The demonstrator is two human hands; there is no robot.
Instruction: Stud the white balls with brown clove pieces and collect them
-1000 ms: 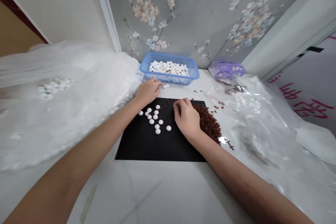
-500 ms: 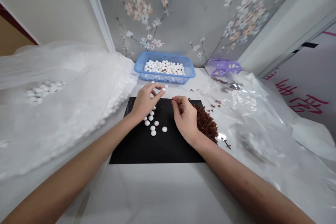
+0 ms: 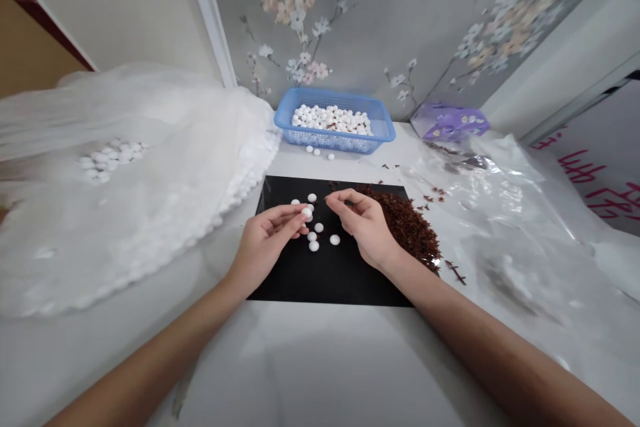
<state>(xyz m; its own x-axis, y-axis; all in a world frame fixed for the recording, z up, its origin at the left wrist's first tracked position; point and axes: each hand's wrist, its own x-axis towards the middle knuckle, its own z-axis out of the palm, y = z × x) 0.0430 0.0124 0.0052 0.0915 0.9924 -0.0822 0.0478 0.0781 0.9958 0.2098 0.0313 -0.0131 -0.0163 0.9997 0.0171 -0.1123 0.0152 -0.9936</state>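
Note:
Over the left part of a black mat, my left hand pinches a small white ball between thumb and fingers. Several more white balls, one of them a loose ball, lie on the mat below and beside that hand. To the right, my right hand is closed in a pinch, thumb against fingertips. A tiny dark bit may show at its tips, too small to name. Beside and partly behind that hand is a heap of small brown star-shaped pieces.
A blue plastic basket of white balls stands by the wall, a few balls before it. At left, a sheer white bag holds more balls. Clear plastic bags and a purple packet lie at right, among scattered brown bits.
My left hand has drawn back from near the basket to the mat with a white ball; a few balls now lie before the basket. My right hand stays pinched. The view has shifted slightly.

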